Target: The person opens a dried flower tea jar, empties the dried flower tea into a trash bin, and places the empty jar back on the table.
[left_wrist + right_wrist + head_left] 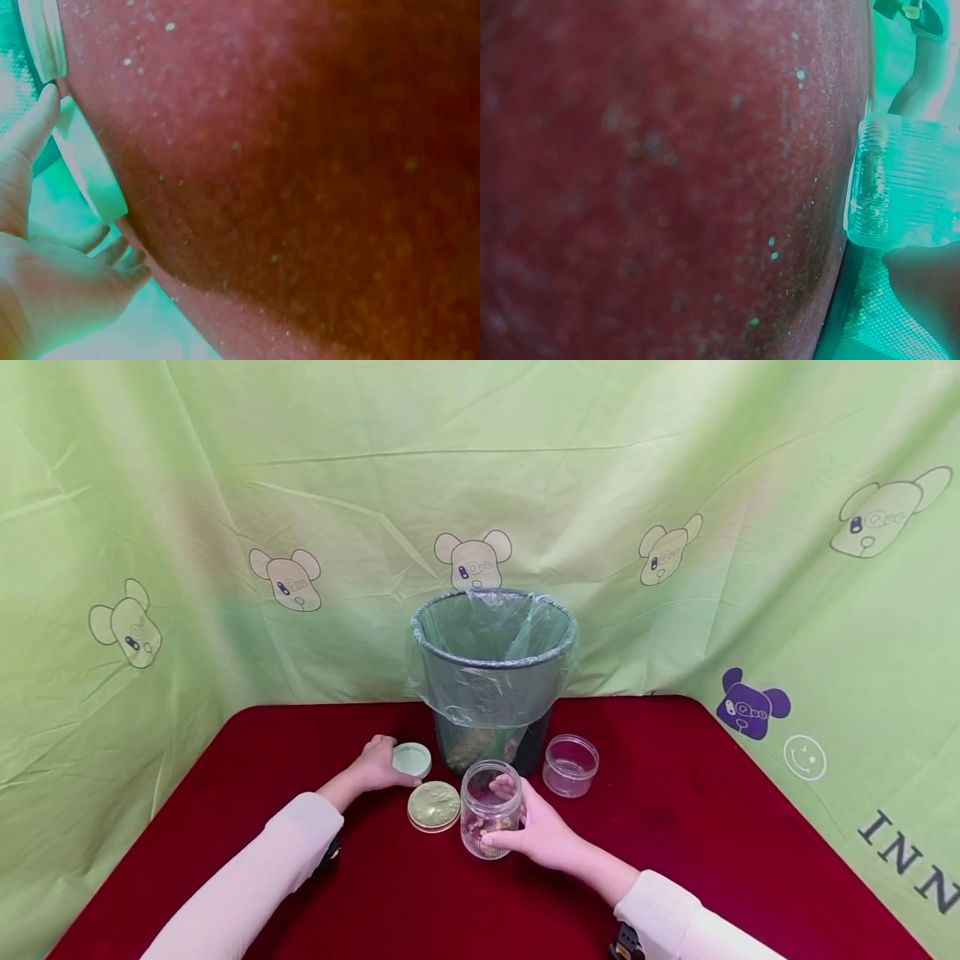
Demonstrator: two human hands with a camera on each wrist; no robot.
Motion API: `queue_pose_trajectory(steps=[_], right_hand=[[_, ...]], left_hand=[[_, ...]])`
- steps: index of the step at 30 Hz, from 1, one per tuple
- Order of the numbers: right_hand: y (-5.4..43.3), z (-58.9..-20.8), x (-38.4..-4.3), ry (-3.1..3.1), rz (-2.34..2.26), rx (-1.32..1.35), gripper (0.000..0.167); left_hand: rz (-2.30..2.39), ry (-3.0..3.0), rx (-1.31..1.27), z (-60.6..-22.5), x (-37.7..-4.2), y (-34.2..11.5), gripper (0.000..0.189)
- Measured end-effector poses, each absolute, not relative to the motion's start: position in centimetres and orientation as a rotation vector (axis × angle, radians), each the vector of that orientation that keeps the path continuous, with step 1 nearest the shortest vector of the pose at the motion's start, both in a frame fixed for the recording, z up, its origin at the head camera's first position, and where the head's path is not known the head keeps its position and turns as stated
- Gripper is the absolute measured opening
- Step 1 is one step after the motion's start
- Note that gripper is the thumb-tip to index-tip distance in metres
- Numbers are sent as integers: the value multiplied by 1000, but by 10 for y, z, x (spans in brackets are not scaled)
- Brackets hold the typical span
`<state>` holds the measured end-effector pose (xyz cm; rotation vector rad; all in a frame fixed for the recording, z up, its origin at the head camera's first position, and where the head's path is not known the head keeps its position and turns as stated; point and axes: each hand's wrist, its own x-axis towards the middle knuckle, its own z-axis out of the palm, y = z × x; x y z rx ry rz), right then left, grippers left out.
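Note:
My right hand (pixel 551 835) grips a ribbed glass jar (pixel 491 810) from its right side, thumb in front and fingers behind. The jar is uncovered, with small brownish pieces low inside. In the right wrist view, the thumb lies along the side of the jar (pixel 907 184). My left hand (pixel 375 764) is beside a pale green round lid (pixel 412 760), thumb and fingers spread about its edge. Seen from the left wrist, the lid (pixel 90 161) sits between thumb and loosely bent fingers. A yellow-green lid (pixel 435 804) lies between that lid and the jar.
A black mesh waste bin (pixel 480 693) with a clear plastic liner stands behind the jar. To its right is a shorter clear round container (pixel 572 768), uncovered. All rest on a red-covered table (pixel 675 827), with a green printed curtain (pixel 360 527) around the back and sides.

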<state>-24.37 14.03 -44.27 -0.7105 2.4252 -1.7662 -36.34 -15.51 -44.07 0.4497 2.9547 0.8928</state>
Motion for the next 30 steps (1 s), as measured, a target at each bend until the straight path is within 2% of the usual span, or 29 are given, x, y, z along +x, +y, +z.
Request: queue_pose_trajectory(steps=[14,30], right_hand=[[140,-443,-244,2432,-1767,-723,75],[140,-444,-244,2432,-1762,-731,75]], left_hand=[[1533,3019,403,-400,-366,-155,74],[2112,2682,663,-331,-364,-120,62]])
